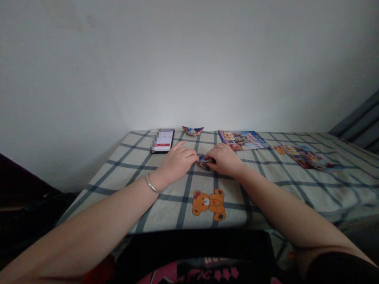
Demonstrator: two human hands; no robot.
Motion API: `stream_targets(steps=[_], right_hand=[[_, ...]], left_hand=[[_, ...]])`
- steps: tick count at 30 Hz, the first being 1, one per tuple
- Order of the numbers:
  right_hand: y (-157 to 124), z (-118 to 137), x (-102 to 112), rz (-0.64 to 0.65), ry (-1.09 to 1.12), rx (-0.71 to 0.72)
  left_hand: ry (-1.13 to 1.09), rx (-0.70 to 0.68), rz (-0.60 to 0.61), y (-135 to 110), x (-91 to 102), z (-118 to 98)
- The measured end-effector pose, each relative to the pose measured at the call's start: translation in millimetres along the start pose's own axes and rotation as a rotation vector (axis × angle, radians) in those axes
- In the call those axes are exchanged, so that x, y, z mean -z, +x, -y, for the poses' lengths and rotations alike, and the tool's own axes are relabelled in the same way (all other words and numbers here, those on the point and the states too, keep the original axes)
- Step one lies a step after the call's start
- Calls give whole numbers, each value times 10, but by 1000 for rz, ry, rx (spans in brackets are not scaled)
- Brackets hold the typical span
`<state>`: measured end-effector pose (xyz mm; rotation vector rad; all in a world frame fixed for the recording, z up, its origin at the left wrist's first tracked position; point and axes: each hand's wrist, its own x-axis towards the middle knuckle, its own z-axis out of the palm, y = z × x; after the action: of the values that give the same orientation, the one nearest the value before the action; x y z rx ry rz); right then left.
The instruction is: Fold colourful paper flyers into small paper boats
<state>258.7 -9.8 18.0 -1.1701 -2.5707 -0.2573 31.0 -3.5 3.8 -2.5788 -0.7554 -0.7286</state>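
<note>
Both my hands meet over a small folded piece of colourful printed paper (204,161) on the checked cloth (266,185). My left hand (177,161), with a silver bangle on the wrist, pinches the paper's left end, its forefinger stretched out. My right hand (224,158) has its fingers curled onto the paper's right end. Most of the paper is hidden between the fingers.
A phone (162,140) with a lit screen lies at the back left. A small folded paper boat (193,130) sits by the wall. Two colourful printed sheets (242,139) (308,156) lie to the right. An orange bear print (209,203) marks the cloth near me.
</note>
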Motion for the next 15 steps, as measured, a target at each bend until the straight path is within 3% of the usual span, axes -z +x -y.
stream_targets(steps=[5,11,15], right_hand=[[-49,-164,-45,-74,266,-90],[-46,-258,-93,-145,312,-106],[-43,-259,-99,-123,338,-197]], left_hand=[[-105,142,28,-18,-20,66],[-182,284,38,-35,-63,134],[-221,342,62,-23,-73,135]])
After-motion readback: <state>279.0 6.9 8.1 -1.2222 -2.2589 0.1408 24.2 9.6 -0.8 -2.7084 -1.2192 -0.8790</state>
